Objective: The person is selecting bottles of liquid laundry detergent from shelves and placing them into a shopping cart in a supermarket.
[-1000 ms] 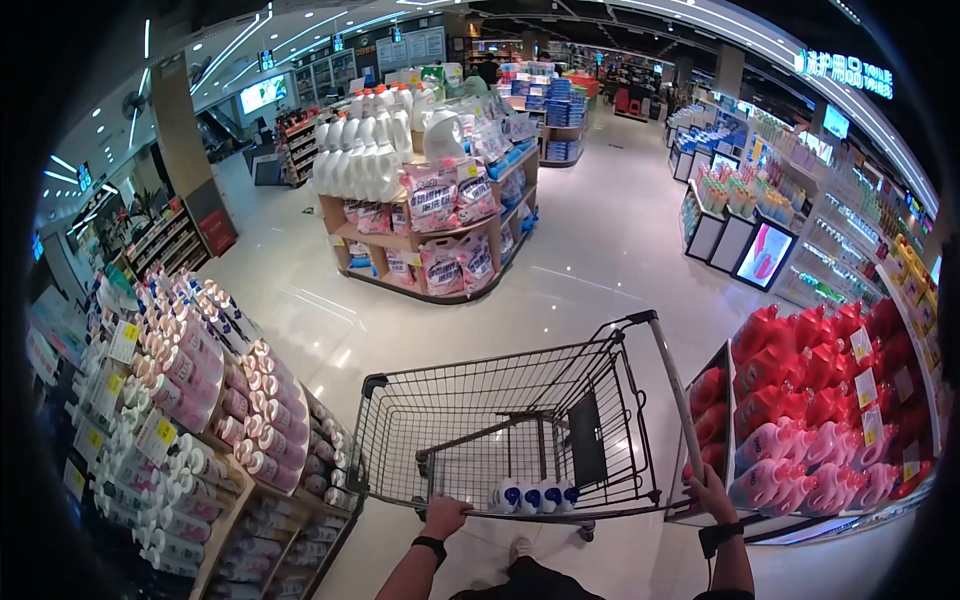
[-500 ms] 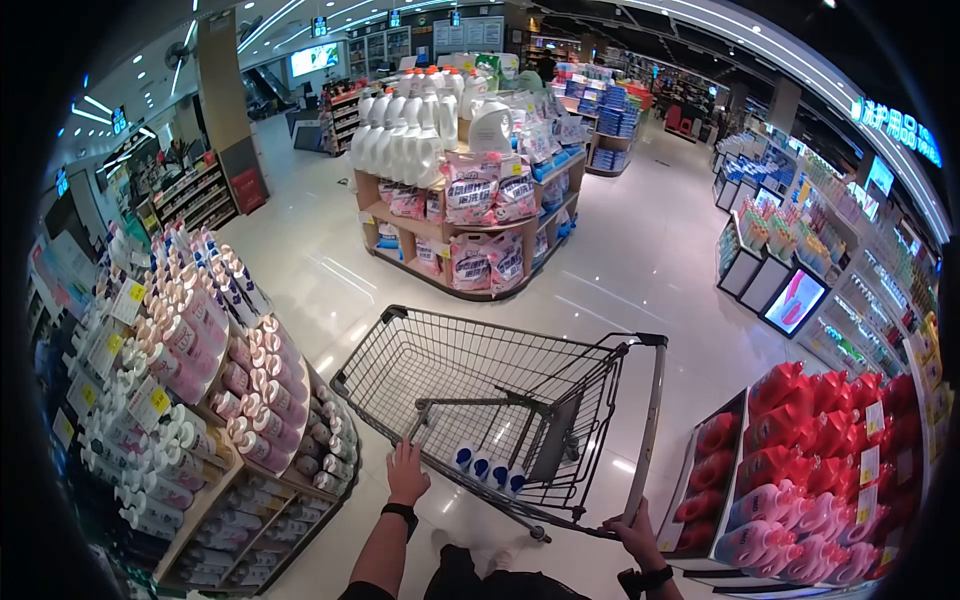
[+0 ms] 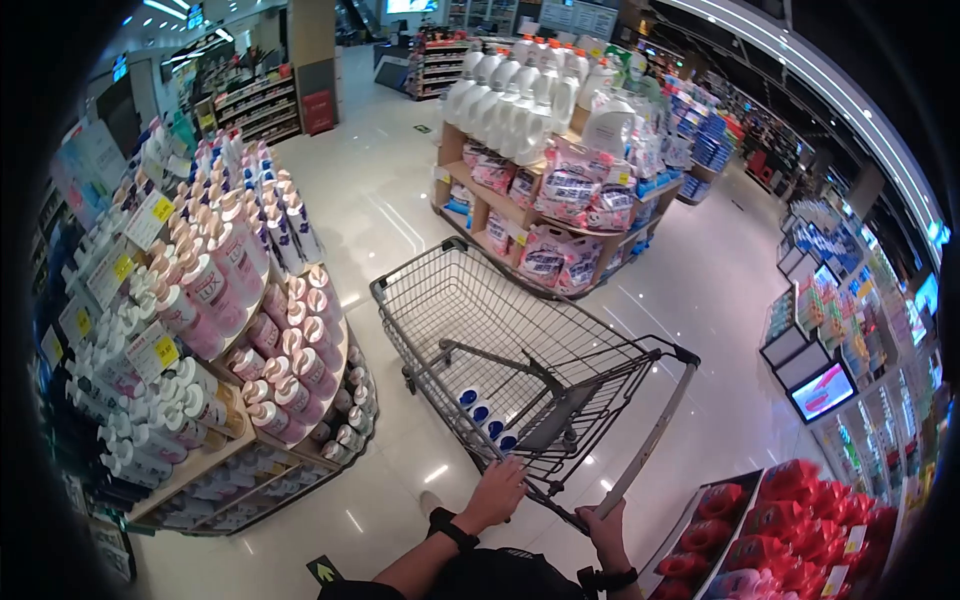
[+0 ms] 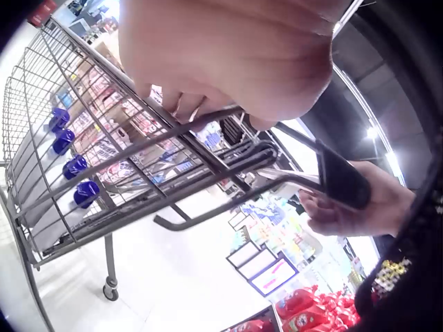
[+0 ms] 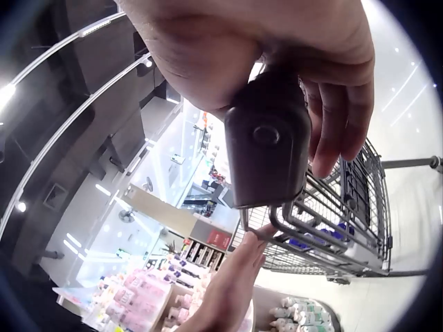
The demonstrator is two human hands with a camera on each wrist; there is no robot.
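Observation:
A wire shopping cart (image 3: 520,330) stands on the shiny floor, nose pointing up and left. Several white bottles with blue caps (image 3: 487,412) lie at its rear. My left hand (image 3: 498,490) grips the wire top edge at the cart's back; in the left wrist view its fingers (image 4: 183,104) curl round a rod. My right hand (image 3: 607,522) grips the near end of the push bar (image 3: 650,435). The right wrist view shows the fingers (image 5: 332,117) wrapped round the bar's dark end cap (image 5: 266,145). Both hands sit close together.
A tiered shelf of pink and white bottles (image 3: 210,300) stands close on the cart's left. An island display of white jugs and pink bags (image 3: 550,150) lies ahead. Red detergent bottles (image 3: 790,530) fill the bottom right corner. Open floor (image 3: 380,190) runs between shelf and island.
The cart has swung leftward, its nose now toward the gap between the left shelf and the island. My hands have come closer together. The red bottles slid to the bottom right.

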